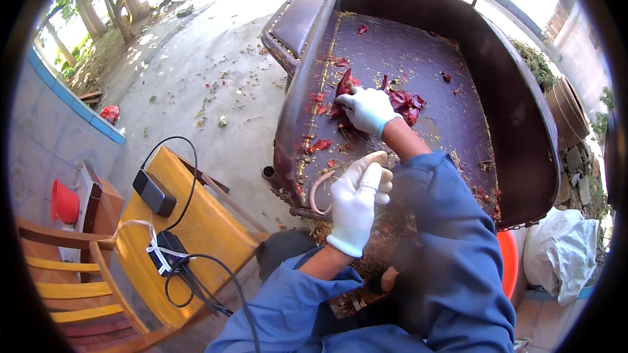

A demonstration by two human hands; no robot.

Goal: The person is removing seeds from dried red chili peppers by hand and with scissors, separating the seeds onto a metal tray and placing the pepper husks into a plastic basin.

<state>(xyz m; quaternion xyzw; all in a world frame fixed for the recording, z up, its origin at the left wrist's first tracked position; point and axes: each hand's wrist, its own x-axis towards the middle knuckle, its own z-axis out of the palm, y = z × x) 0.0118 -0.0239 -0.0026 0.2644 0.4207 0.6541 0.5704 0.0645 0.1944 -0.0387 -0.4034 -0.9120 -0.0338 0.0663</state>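
Observation:
A dark maroon cart bed [418, 46] lies before me, with dried red chili peppers [407, 106] and broken red pieces scattered on its floor. My right hand [369, 110], in a white glove with a pale blue cuff, reaches into the bed. Its fingers are closed on a dried red chili pepper [345, 84] that sticks out past them. Nearer to me, at the bed's front edge, my left hand [356, 201] wears a matching glove. Its fingers are curled in with the thumb over them, and whatever they hold is hidden. A pinkish curved strip [317, 193] is beside it.
At the left stands a yellow wooden chair [134, 222] carrying a black box [154, 193] and cables. A red bowl [64, 201] is behind it. At the right are a white sack [561, 248], an orange-red container [507, 261] and stacked pots [566, 111]. Plant debris covers the ground below me.

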